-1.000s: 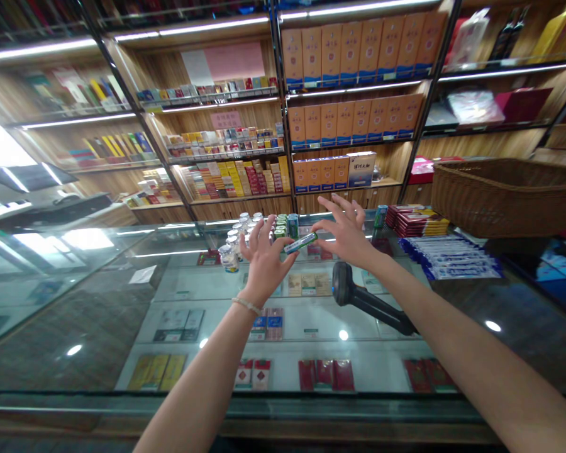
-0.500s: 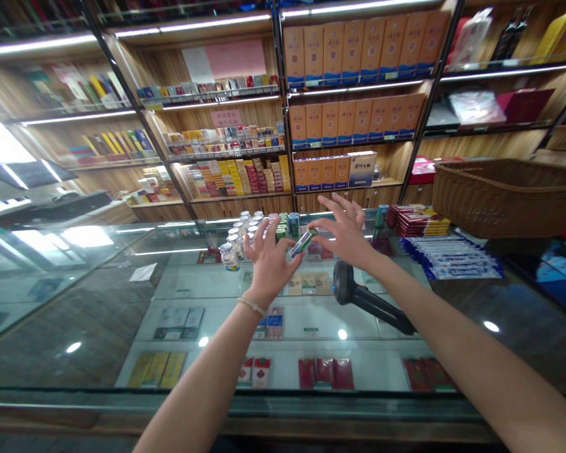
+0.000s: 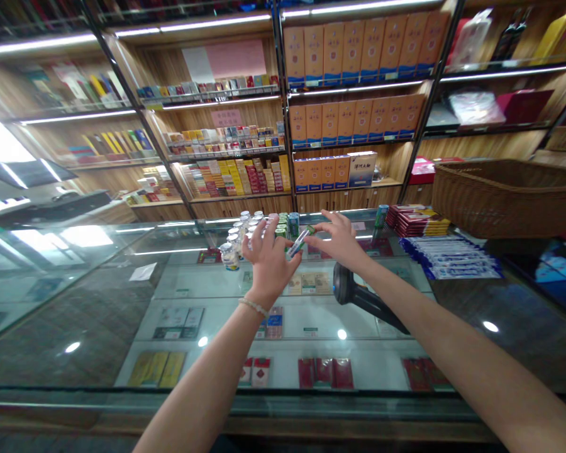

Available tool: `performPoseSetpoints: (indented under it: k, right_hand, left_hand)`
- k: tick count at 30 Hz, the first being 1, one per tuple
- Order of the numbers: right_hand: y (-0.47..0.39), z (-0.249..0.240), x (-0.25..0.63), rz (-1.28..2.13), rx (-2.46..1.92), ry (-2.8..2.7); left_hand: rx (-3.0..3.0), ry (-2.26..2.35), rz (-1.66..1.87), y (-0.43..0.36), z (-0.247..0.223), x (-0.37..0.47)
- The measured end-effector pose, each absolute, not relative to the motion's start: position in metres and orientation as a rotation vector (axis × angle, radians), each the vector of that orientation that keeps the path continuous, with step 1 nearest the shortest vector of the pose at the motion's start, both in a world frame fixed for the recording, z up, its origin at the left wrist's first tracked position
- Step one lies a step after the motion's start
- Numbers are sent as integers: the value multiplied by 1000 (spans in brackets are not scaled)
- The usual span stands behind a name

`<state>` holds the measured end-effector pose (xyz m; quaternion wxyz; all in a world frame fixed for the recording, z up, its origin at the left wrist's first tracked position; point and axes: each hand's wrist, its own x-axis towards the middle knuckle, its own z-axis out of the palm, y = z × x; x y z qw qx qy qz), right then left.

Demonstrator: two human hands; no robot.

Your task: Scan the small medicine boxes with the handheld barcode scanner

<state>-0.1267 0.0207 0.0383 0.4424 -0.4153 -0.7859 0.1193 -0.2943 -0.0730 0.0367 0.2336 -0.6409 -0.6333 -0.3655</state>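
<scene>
Both hands are up over the glass table (image 3: pixel 377 371), meeting at a small green and silvery tube (image 3: pixel 299 241), and I read the clock from that tube, twelve being straight away from the person. The left hand (image 3: pixel 266 255), toward eight, pinches the tube between thumb and forefinger, its other fingers spread. The right hand (image 3: pixel 337 239), at three, has thumb and forefinger at the upper end; from here I cannot tell whether they pinch it or only touch. The tube slants, upper end toward one.

A beaded bracelet (image 3: pixel 253 307) circles the left wrist. The black scanner (image 3: pixel 344 283) lies between four and five, partly hidden by the right forearm. White-topped jars (image 3: pixel 231 257) stand between nine and ten, near the left hand. Well apart, at three, lie blue-and-white packets (image 3: pixel 448 257), with a wicker basket (image 3: pixel 500 201) nearer two. Orange boxes (image 3: pixel 346 123) line the shelves at one.
</scene>
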Motion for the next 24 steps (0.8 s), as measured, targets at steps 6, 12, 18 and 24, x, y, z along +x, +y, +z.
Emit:
performPoseSetpoints:
  k: [6,12,18,24]
  right_hand:
    - [20,42,-124,265,-1027,-2007]
    - [27,50,-112,286,-975,-2140]
    - [29,59,-101,251,-900,-2330]
    - [26,59,-100,178,-815,-2436]
  left_hand:
    - [-1823,-1732,-956,-71,33,-295]
    - [-1973,-1636,-820,-74,42,-304]
    - [-1994,-1542,-822,-77,50,-312]
    - [-2055,-1474,-771,-77,49,-312]
